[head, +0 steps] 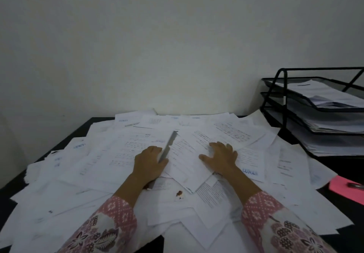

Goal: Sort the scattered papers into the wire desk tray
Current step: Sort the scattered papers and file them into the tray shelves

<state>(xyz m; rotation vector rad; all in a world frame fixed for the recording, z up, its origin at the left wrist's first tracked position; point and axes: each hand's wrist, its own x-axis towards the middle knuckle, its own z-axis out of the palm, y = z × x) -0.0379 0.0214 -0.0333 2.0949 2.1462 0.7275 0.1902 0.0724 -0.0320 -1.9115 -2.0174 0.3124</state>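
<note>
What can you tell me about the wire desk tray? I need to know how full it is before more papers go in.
The wire desk tray is a black metal mesh rack with three stacked tiers held by a thin rod frame. It stands upright at the right rear of the dark desk, beside the wall, partly cut off by the picture's edge. Every tier already holds white sheets; the top one carries a loose, uneven stack. Scattered papers reach its base. Neither hand touches it.
</note>
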